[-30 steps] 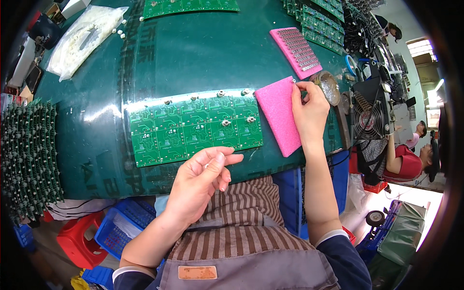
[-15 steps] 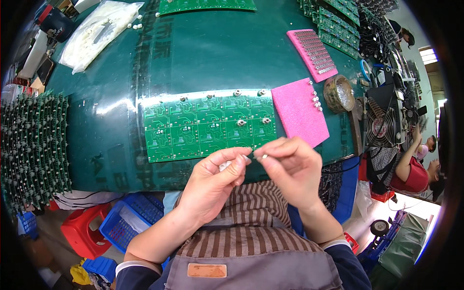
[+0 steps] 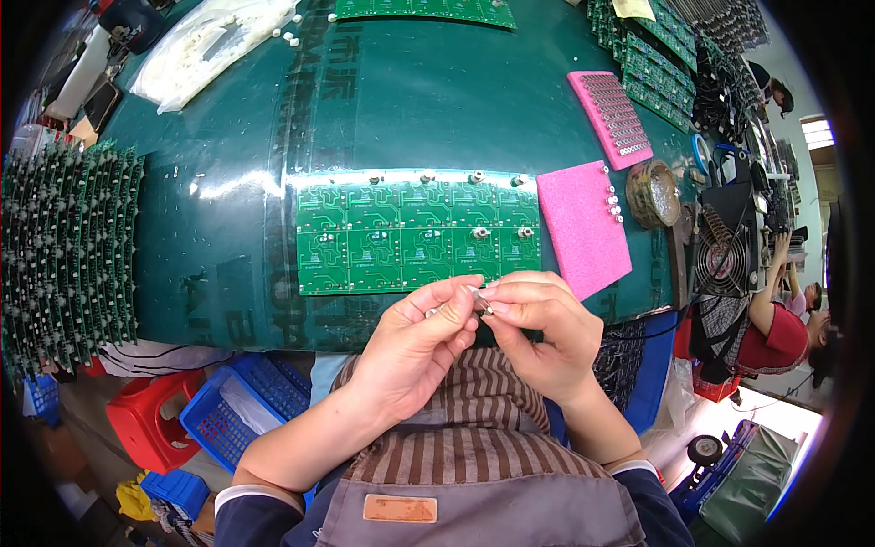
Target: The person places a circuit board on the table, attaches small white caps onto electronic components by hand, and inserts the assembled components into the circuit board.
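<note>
My left hand (image 3: pixel 412 339) and my right hand (image 3: pixel 549 330) meet over the near edge of the table, fingertips touching. Both are closed in a pinch around a tiny metal part (image 3: pixel 485 308) with a shiny end; its exact kind is too small to tell. A bit of white shows between my left fingers. Just beyond my hands lies a green circuit board panel (image 3: pixel 374 264), carrying several small silver cylindrical components along its far row and right side. To its right is a pink foam sheet (image 3: pixel 583 228) with a short row of small white-and-metal pieces.
Another pink foam block (image 3: pixel 612 118) holds rows of metal components. Nearby sits a tape roll (image 3: pixel 653 193). A plastic bag of white parts (image 3: pixel 205 55) lies far left, and stacked circuit boards (image 3: pixel 73 255) stand at left. Other people (image 3: pixel 775 314) are at the right.
My right fingertips have come in against my left ones, so the gap between my hands has closed. The whole view has shifted slightly, with the table appearing further right.
</note>
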Available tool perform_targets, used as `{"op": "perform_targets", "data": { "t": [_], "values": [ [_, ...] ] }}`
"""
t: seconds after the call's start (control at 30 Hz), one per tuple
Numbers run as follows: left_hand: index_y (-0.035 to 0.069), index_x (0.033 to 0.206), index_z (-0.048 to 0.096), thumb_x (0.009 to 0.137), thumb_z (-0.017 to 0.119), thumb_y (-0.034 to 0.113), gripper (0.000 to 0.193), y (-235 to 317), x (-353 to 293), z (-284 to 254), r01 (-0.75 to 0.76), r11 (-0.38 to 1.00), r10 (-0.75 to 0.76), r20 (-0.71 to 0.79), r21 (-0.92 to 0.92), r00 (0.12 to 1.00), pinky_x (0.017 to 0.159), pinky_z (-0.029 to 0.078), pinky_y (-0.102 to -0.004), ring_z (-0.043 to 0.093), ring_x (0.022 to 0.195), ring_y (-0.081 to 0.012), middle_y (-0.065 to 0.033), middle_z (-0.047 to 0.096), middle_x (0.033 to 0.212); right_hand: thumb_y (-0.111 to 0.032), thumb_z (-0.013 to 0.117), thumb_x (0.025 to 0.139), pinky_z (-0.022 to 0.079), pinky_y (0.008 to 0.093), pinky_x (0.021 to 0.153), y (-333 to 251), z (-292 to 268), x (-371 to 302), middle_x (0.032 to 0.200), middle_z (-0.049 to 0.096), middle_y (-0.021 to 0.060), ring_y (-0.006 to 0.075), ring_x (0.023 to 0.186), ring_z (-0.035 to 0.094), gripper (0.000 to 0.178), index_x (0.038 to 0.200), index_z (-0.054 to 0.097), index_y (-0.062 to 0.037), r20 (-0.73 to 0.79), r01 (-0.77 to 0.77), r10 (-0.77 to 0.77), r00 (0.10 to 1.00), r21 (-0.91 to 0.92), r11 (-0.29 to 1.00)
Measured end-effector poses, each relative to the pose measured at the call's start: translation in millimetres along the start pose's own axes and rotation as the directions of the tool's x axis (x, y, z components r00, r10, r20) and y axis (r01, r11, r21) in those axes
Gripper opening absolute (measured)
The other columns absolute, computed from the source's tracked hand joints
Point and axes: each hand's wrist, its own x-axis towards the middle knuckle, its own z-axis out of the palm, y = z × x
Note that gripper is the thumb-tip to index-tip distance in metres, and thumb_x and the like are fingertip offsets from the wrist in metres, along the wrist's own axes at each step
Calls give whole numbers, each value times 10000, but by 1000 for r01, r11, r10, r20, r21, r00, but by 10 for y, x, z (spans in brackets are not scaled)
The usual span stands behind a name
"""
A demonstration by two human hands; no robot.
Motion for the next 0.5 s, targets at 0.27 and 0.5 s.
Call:
{"op": "perform_targets", "data": {
  "t": [0.27, 0.5],
  "values": [
    [6, 1087, 598, 867, 632, 139, 259, 69, -36, 7, 37, 999, -36, -39, 31, 999, 607, 484, -163, 563, 709, -49, -11, 613, 849, 64, 721, 663, 501, 319, 691, -7, -26, 87, 863, 656, 89, 237, 795, 633, 203, 802, 604, -27, 77, -34, 32, 997, 26, 999],
    [12, 1056, 607, 848, 661, 154, 258, 135, -72, -85, 82, 993, -83, 10, 85, 996, 588, 459, -172, 540, 697, -46, -6, 608, 845, 51, 706, 685, 502, 316, 706, -20, -5, 189, 851, 660, 91, 226, 805, 637, 153, 775, 611, -29, 145, -69, 63, 987, 32, 997]
  ]
}}
